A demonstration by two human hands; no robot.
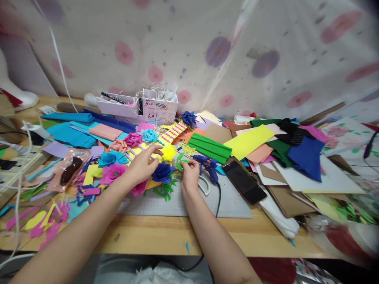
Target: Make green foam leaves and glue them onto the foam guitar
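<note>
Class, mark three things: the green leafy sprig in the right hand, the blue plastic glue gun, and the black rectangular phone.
Green leafy sprig (179,166): head view, on a leaf.
Blue plastic glue gun (210,166): head view, on its body.
Black rectangular phone (244,182): head view, on its screen.

Table (142,236) w/ craft flowers (114,172), asst. colors.
R hand (191,173) pinches grn leaf pc. (179,159); L hand (144,165) over flowers, nr yel. flower (169,152). Blue glue gun (209,167) just beside R hand; blk phone (244,182) farther R, partly over gray mat (231,205); white boxes (161,113) at back.
</note>
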